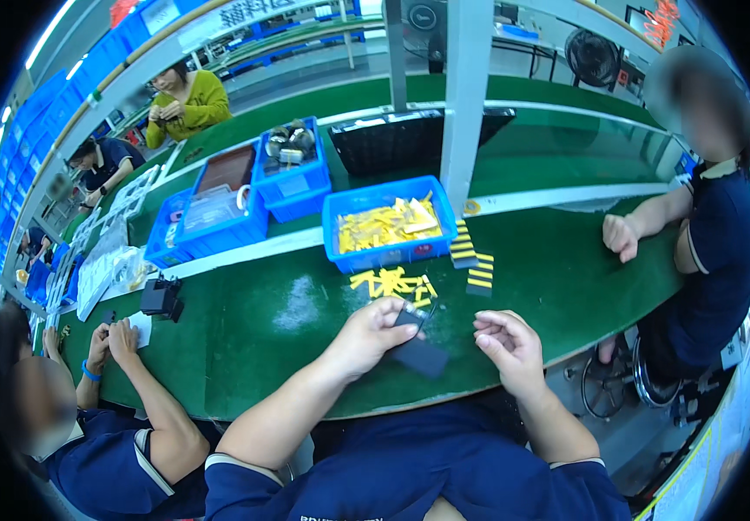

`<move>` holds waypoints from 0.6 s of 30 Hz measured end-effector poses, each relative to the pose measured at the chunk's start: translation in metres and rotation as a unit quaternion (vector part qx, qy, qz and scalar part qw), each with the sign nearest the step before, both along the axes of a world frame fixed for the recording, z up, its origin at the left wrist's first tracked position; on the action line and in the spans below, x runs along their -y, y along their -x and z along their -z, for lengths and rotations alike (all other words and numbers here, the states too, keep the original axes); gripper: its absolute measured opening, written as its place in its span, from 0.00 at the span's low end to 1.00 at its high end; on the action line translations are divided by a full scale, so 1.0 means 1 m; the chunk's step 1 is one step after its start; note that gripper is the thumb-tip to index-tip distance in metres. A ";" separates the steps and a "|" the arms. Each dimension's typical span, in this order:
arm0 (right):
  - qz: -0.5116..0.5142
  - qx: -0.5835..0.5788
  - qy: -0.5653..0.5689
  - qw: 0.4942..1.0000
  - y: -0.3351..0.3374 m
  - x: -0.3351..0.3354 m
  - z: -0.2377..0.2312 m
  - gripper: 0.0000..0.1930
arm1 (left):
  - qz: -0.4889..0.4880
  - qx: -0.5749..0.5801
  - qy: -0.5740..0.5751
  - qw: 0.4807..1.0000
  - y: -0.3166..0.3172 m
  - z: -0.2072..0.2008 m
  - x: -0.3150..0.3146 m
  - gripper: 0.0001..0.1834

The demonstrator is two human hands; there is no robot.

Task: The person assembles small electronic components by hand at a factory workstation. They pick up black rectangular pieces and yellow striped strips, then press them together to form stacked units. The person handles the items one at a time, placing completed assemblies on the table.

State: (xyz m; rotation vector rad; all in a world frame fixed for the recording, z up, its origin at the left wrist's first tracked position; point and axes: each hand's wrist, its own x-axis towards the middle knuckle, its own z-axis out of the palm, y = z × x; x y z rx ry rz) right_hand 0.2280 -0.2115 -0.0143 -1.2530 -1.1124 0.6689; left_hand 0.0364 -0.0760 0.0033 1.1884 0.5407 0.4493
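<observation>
My left hand [366,337] is closed on a flat dark rectangular piece [421,356], pinched between thumb and fingers. A small dark part with a lighter edge shows at its fingertips, too blurred to name. To the right, my right hand [511,347] is raised over the green table with its fingers loosely bent and apart, and I see nothing in it. Just beyond my left hand lies a loose pile of small yellow strips [390,284]. Beside the pile, strips with black and yellow bands [480,274] lie in a row.
A blue bin [388,254] full of yellow pieces stands behind the pile. More blue bins [292,187] stand at left, near a dark block [161,299]. A white post [466,104] rises behind. Co-workers sit on both sides, and a person's fist [621,237] rests at right.
</observation>
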 end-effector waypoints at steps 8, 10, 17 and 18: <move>0.030 0.317 -0.006 0.948 -0.030 -0.054 -0.022 0.09 | 0.126 -0.321 -0.410 0.844 0.025 0.002 -0.026 0.30; 0.048 0.362 -0.084 0.927 -0.026 -0.063 -0.014 0.07 | 0.112 -0.346 -0.439 0.821 0.028 -0.018 -0.020 0.33; 0.065 0.387 -0.156 0.906 -0.025 -0.064 0.000 0.04 | -0.137 -0.261 -0.659 0.692 0.056 -0.141 -0.097 0.12; 0.068 0.384 -0.149 0.909 -0.026 -0.063 0.002 0.04 | -0.200 -0.222 -0.706 0.642 0.059 -0.166 -0.118 0.09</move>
